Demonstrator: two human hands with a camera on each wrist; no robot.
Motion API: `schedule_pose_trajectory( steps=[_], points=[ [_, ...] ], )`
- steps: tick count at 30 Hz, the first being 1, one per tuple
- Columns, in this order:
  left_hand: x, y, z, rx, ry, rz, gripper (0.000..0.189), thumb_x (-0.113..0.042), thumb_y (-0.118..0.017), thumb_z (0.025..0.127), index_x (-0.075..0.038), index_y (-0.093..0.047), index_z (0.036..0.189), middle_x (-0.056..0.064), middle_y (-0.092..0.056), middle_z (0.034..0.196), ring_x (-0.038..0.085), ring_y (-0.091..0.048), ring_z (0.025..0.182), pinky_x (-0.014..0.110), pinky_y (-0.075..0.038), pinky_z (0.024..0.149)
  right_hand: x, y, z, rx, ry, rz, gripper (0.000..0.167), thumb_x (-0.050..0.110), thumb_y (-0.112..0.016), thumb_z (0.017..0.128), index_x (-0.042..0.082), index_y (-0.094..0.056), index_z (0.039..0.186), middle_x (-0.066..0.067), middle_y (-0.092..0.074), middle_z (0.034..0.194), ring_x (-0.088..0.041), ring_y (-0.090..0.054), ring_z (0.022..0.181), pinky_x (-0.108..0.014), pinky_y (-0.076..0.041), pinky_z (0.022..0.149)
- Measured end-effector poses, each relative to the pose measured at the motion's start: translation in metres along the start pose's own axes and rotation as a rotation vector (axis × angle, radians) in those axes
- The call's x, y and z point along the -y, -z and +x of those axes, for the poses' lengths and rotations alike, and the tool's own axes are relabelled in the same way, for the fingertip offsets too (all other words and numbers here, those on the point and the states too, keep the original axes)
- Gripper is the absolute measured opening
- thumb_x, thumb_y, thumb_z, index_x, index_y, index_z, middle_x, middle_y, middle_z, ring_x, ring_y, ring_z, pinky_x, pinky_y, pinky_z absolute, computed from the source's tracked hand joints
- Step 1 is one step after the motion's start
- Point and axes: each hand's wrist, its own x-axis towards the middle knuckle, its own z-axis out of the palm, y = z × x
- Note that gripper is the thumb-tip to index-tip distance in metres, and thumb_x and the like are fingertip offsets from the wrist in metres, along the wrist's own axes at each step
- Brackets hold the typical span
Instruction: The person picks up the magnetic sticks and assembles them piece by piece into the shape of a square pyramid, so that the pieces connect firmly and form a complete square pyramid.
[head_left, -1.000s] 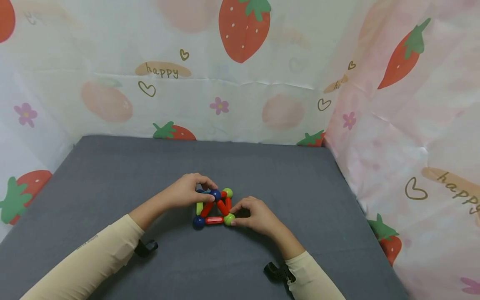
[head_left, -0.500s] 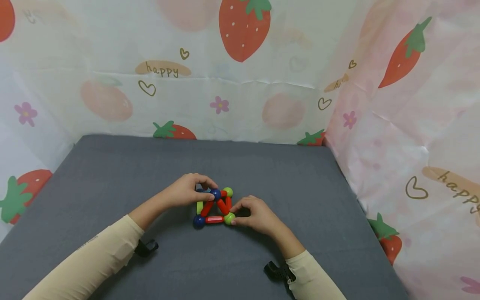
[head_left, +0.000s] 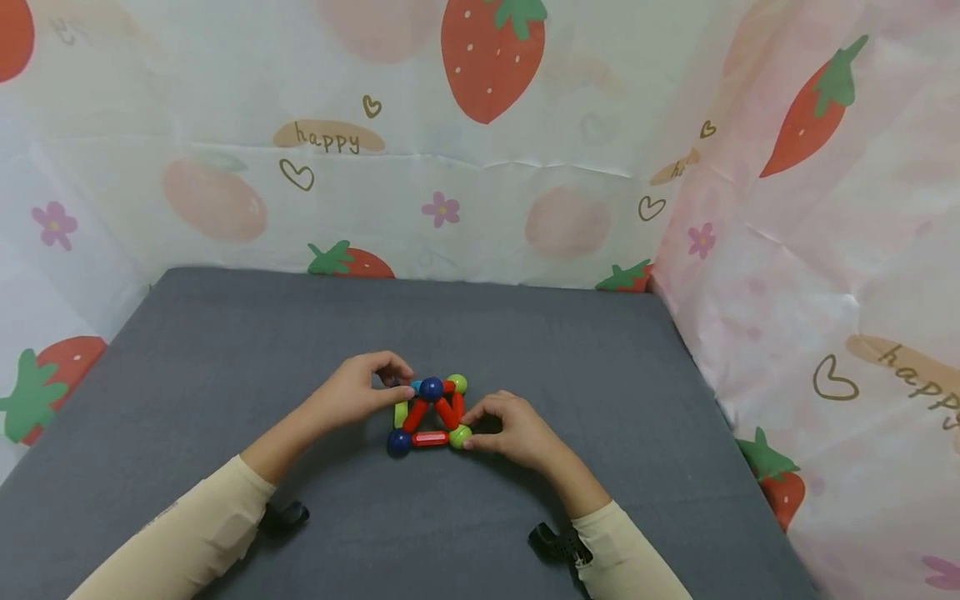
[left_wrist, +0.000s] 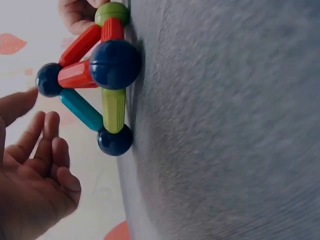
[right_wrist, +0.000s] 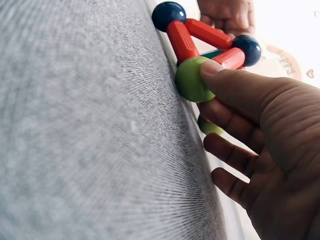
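Observation:
A pyramid of magnetic rods and balls stands on the grey cloth in the head view. Its top is a dark blue ball (head_left: 431, 388), with red rods and a teal rod (left_wrist: 81, 110) sloping down from it. At the base are a front blue ball (head_left: 399, 442), a red rod (head_left: 431, 438), a yellow-green rod (left_wrist: 114, 111) and a back green ball (head_left: 457, 384). My right hand (head_left: 517, 429) pinches the front green ball (head_left: 460, 437) between thumb and finger. My left hand (head_left: 360, 385) is beside the top ball, fingers loose, thumb tip at or almost touching it.
Grey cloth (head_left: 420, 533) covers the table around the pyramid. Behind and to the right hang strawberry-printed sheets (head_left: 480, 192). A black strap (head_left: 551, 543) sits at the right wrist, and another black strap (head_left: 285, 518) at the left.
My left hand has let go of the top blue ball and drawn back to the left. My right hand stays on the green ball, and the pyramid keeps its shape.

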Motion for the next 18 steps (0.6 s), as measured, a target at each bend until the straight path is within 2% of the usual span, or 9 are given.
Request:
schedule_pose_trajectory(
  steps=[4, 10, 15, 18],
  points=[
    [0.003, -0.004, -0.006, 0.005, 0.038, -0.007, 0.024, -0.035, -0.077, 0.093, -0.017, -0.071, 0.11, -0.001, -0.067, 0.1, 0.02, -0.058, 0.09, 0.036, -0.049, 0.071, 0.0, -0.001, -0.001, -0.007, 0.008, 0.004, 0.024, 0.03, -0.087, 0.083, 0.026, -0.077, 0.105, 0.013, -0.072, 0.102, -0.011, -0.058, 0.099, -0.035, -0.05, 0.09],
    [0.007, -0.013, -0.008, 0.056, 0.099, -0.021, 0.026, -0.037, -0.08, 0.09, -0.018, -0.072, 0.107, -0.004, -0.07, 0.096, 0.017, -0.062, 0.087, 0.034, -0.052, 0.074, -0.002, -0.002, 0.0, -0.01, 0.001, -0.001, 0.024, 0.03, -0.087, 0.083, 0.027, -0.077, 0.105, 0.015, -0.071, 0.102, -0.009, -0.058, 0.099, -0.033, -0.05, 0.09],
    [0.01, -0.02, -0.007, 0.103, 0.103, -0.028, 0.026, -0.034, -0.08, 0.09, -0.013, -0.073, 0.106, -0.004, -0.072, 0.095, 0.014, -0.064, 0.086, 0.031, -0.053, 0.076, -0.001, -0.002, 0.0, -0.004, -0.001, 0.002, 0.024, 0.03, -0.087, 0.084, 0.027, -0.077, 0.106, 0.015, -0.071, 0.103, -0.009, -0.058, 0.1, -0.034, -0.05, 0.091],
    [0.01, -0.023, -0.006, 0.109, 0.106, -0.037, 0.023, -0.03, -0.08, 0.09, -0.013, -0.074, 0.104, -0.004, -0.072, 0.093, 0.013, -0.065, 0.086, 0.03, -0.053, 0.076, -0.001, -0.002, 0.0, -0.004, -0.009, 0.001, 0.024, 0.03, -0.087, 0.084, 0.027, -0.077, 0.106, 0.015, -0.071, 0.103, -0.009, -0.058, 0.101, -0.034, -0.05, 0.091]
  ],
)
